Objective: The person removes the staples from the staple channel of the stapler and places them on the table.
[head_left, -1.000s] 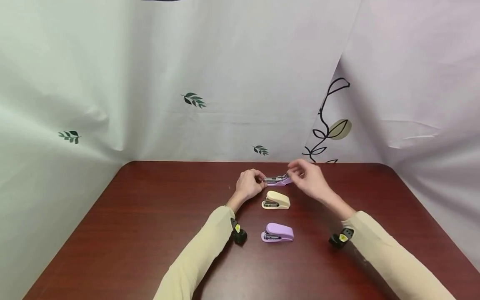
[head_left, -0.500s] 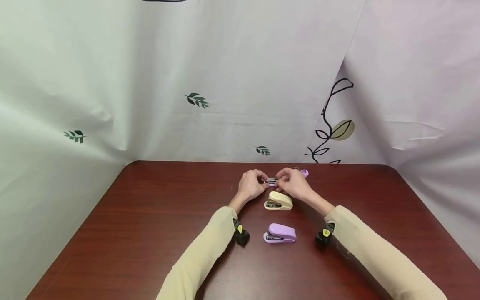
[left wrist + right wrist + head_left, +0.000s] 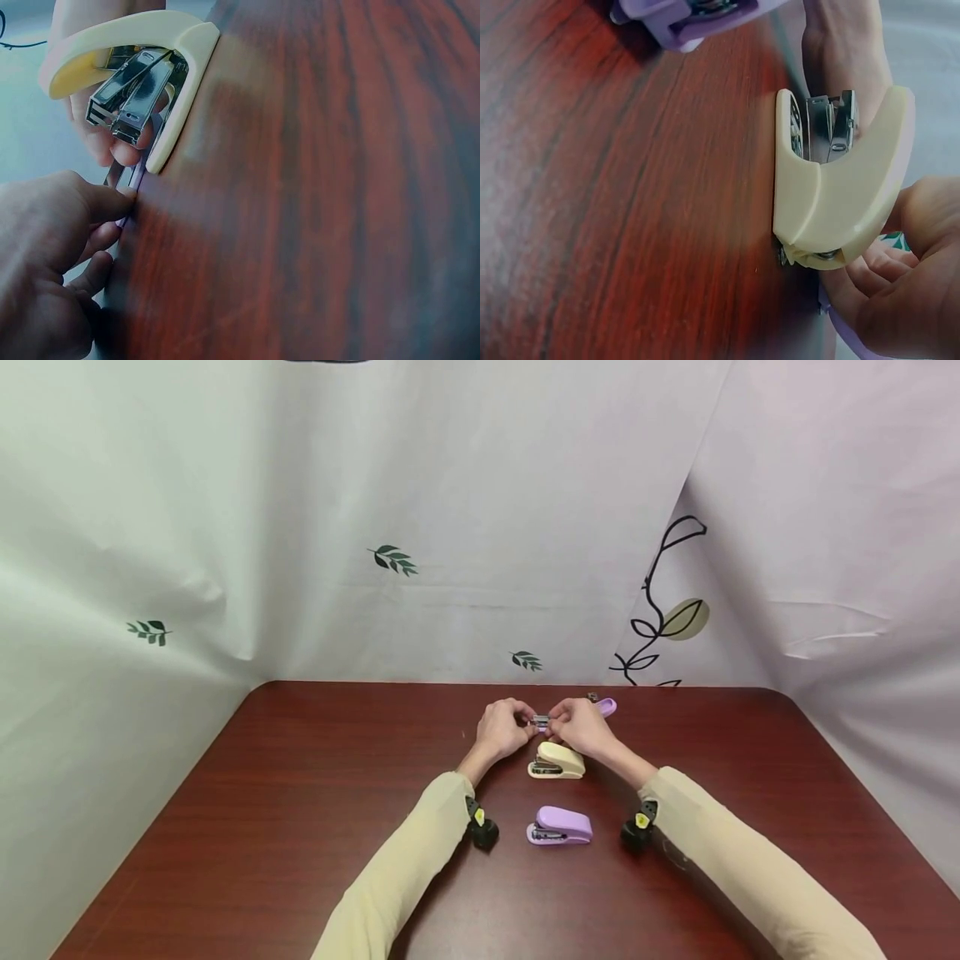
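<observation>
At the far side of the table lies an opened purple stapler (image 3: 541,722), its metal staple channel showing between my hands and its purple top (image 3: 606,707) swung back to the right. My left hand (image 3: 504,727) pinches its left end between thumb and fingers; in the left wrist view the left hand (image 3: 52,247) grips the purple base low by the tabletop. My right hand (image 3: 587,728) has curled fingers on the channel, hiding the stapler's middle; whether they also hold something small cannot be seen. Just in front stands a closed cream stapler (image 3: 557,761), which partly covers the right hand in the left wrist view.
Another purple stapler (image 3: 559,826), closed, sits nearer on the dark red wooden table (image 3: 300,827). A white cloth (image 3: 450,527) with leaf prints hangs behind the table. Each sleeved wrist carries a small black camera.
My right hand has come left from the stapler's raised top to its metal channel, then slid slightly farther left along it. My left hand keeps its grip at the same end.
</observation>
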Demonstrator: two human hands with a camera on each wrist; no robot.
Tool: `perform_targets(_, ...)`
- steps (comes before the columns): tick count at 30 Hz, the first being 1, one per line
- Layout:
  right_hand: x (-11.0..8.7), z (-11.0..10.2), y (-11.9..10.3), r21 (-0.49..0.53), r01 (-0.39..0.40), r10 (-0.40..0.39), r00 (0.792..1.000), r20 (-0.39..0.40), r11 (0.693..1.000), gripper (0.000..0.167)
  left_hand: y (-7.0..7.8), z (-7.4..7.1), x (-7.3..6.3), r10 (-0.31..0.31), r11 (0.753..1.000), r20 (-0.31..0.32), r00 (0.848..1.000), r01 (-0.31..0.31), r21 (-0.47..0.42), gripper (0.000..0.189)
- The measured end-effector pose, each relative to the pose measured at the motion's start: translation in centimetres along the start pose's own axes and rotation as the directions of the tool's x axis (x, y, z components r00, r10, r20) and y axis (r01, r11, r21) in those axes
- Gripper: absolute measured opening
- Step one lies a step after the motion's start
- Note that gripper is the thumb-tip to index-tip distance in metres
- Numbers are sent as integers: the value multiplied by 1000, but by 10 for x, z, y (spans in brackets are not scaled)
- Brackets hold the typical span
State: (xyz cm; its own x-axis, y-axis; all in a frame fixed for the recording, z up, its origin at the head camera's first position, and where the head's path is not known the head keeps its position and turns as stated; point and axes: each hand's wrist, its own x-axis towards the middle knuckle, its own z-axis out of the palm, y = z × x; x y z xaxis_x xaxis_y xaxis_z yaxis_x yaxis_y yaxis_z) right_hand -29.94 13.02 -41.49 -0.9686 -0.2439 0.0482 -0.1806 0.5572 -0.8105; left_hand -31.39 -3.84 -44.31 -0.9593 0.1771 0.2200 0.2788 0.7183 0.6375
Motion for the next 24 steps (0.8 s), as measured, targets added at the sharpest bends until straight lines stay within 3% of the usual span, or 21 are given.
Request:
perform_targets(15, 2, 3, -5, -15, -38, 37, 999, -37, 999, 14, 2, -1, 0, -13, 1000, 0, 1000, 13, -5, 13)
perform_targets(24, 3, 9, -6, 228, -143, 159, 986, -53, 963, 17, 0, 0, -1, -19, 1000, 3, 1000, 19, -3, 13)
